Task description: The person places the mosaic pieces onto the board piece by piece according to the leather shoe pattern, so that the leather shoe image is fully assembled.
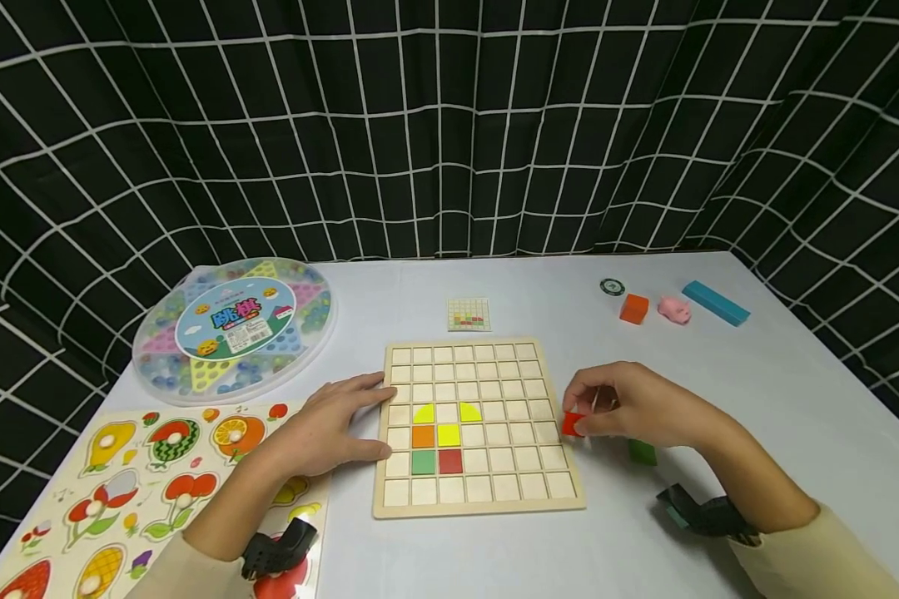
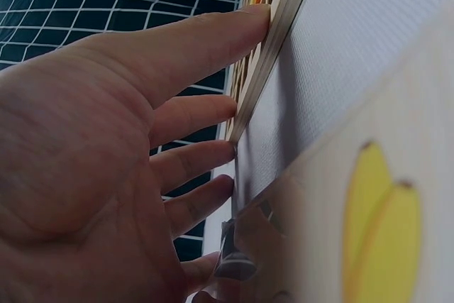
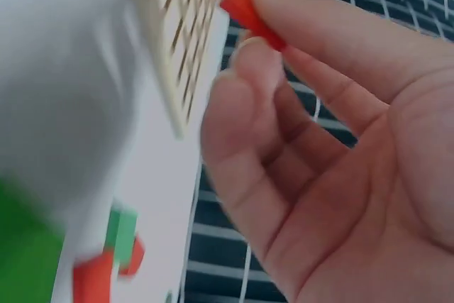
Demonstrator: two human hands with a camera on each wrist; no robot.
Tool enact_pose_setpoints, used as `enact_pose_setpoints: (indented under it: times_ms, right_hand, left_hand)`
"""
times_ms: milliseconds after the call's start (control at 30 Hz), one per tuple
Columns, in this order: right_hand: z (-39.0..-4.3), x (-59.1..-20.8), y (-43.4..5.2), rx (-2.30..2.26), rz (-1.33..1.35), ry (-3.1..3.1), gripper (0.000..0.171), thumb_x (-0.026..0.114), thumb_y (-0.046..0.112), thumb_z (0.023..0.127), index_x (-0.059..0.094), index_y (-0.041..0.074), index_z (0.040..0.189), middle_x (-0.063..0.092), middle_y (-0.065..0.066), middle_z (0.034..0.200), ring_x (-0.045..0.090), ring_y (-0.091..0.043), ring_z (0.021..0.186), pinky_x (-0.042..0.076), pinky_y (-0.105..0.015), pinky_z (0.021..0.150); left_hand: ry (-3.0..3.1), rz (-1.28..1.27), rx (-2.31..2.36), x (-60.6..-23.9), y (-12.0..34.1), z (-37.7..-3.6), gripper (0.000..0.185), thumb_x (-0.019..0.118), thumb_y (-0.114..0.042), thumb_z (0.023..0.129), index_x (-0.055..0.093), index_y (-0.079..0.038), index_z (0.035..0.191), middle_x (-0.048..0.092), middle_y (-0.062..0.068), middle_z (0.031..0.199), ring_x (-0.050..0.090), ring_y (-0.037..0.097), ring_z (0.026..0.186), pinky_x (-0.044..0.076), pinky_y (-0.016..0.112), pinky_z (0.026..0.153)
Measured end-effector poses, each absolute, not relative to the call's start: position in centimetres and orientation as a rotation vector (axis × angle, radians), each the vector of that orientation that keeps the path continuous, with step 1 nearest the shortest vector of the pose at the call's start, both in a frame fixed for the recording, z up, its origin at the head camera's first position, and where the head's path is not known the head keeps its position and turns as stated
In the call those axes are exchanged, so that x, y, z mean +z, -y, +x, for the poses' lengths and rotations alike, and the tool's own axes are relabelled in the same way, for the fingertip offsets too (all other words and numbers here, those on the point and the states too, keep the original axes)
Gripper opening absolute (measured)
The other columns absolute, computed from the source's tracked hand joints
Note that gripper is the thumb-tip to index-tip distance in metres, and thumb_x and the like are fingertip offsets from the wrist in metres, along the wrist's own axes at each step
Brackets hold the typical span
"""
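1. The round marble-game box (image 1: 234, 329), beyond the left hand (image 1: 328, 427), bore the characters "跳棋".
2. The left hand lay flat, fingers straight against the grid board (image 1: 494, 499) edge.
3. The right hand (image 1: 637, 409) pinched a red tile (image 1: 573, 424) just beside the board's right edge; a green tile (image 1: 642, 452) lay beneath its wrist.

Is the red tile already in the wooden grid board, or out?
Out: the right hand pinches the small red tile just beyond the wooden grid board's right edge.

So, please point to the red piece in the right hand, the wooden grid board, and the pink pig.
red piece (image 1: 573, 424), head view, its visible front face.
wooden grid board (image 1: 479, 506), head view, its near rim.
pink pig (image 1: 674, 310), head view, the middle of its body.
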State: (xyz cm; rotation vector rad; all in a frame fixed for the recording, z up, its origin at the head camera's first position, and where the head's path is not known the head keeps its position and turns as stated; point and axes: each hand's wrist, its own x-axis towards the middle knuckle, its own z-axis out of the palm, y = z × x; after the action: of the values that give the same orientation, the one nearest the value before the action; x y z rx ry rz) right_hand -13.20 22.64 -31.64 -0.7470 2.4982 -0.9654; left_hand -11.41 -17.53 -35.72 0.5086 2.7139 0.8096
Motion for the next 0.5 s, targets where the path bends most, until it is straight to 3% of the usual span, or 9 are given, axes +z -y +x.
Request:
enact_pose_setpoints:
  times_ms: [167, 300, 500]
  right_hand:
    - [-13.7, -31.5, -19.6, -1.006, -0.793, -2.452, 0.017, 0.078, 0.010, 0.089, 0.076, 0.016, 0.105, 0.064, 0.003, 0.084, 0.059, -0.018, 0.080, 0.051, -0.024, 0.066]
    - [-14.0, -32.0, -17.0, -0.990, -0.843, -2.395, 0.016, 0.076, 0.006, 0.089, 0.077, 0.017, 0.101, 0.065, 0.005, 0.083, 0.060, -0.016, 0.083, 0.053, -0.024, 0.072]
    - [-13.8, -32.7, -13.8, -0.935, -0.874, -2.319, 0.017, 0.073, 0.003, 0.091, 0.078, 0.018, 0.099, 0.069, 0.006, 0.078, 0.061, -0.012, 0.076, 0.054, -0.023, 0.069]
  left_hand:
    - [-2.710, 0.502, 0.806, -35.7, 17.6, -11.4, 0.076, 0.084, -0.034, 0.084, 0.055, -0.015, 0.151, 0.038, 0.011, 0.166, 0.029, 0.038, 0.156, 0.015, 0.064, 0.127]
    - [-2.710, 0.507, 0.808, -35.7, 17.6, -11.4, 0.076, 0.084, -0.035, 0.085, 0.055, -0.015, 0.152, 0.037, 0.011, 0.166, 0.029, 0.038, 0.156, 0.015, 0.064, 0.127]
    - [-2.704, 0.503, 0.804, -35.8, 17.6, -11.5, 0.077, 0.084, -0.036, 0.084, 0.054, -0.016, 0.152, 0.036, 0.009, 0.167, 0.027, 0.036, 0.157, 0.013, 0.063, 0.128]
